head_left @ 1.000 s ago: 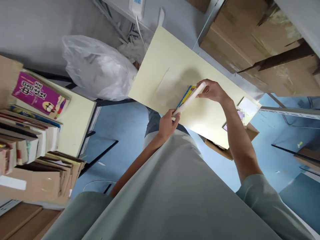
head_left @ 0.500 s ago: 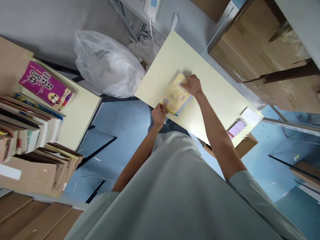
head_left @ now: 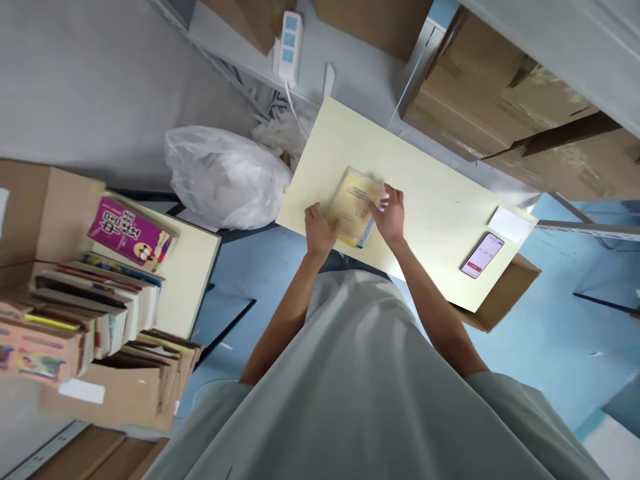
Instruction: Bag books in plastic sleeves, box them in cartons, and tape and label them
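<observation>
A thin yellow book with a blue strip along one edge lies on the cream tabletop in front of me, slightly blurred. My left hand grips its left edge near the lower corner, thumb over the cover. At the opposite edge, my right hand pinches the book's right side with bent fingers. Whether a cover or single pages are between those fingertips is too blurred to tell.
On the cream table, a phone and a white card lie at the right. A plastic bag bulges beyond its left side. Books and a purple book occupy another table. Cardboard boxes stand at upper right.
My view has shifted, so the surroundings sit lower in the picture. My right hand has slid down the book's right edge, and my left hand has moved up along its left edge.
</observation>
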Available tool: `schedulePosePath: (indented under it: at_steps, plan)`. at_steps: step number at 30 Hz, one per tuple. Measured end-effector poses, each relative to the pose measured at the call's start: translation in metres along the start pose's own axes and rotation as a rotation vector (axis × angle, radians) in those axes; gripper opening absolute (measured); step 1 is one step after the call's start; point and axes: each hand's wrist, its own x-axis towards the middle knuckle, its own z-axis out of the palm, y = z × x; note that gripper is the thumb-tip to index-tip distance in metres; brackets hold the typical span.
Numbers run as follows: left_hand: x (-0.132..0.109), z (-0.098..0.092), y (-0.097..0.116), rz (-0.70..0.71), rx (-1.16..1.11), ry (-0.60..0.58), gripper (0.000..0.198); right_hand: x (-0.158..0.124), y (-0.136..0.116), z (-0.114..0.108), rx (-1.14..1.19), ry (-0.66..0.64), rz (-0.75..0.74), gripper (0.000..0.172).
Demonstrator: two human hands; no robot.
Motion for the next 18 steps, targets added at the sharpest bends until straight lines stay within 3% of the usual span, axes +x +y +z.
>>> schedulePosePath:
  at_steps: [3,7,11,14,18]
  plan:
    - [0.021,0.007,0.014,0.019,-0.012,-0.015,0.069,-0.045,0.006,-0.004,0.042,0.036,0.191,0.073]
    - [0.043,0.011,0.026,-0.083,0.054,-0.085,0.069,-0.079,-0.001,0.017,0.165,0.025,0.358,0.065]
    - [0.063,-0.003,0.026,-0.094,0.091,-0.329,0.042,-0.083,-0.017,0.037,0.108,0.104,0.447,0.047]
    - [0.075,-0.017,0.022,-0.015,0.1,-0.519,0.017,-0.08,-0.026,0.044,0.021,0.169,0.522,0.042]
    - [0.09,-0.034,0.014,0.12,0.15,-0.506,0.022,-0.07,-0.041,0.056,0.005,0.221,0.558,0.042]
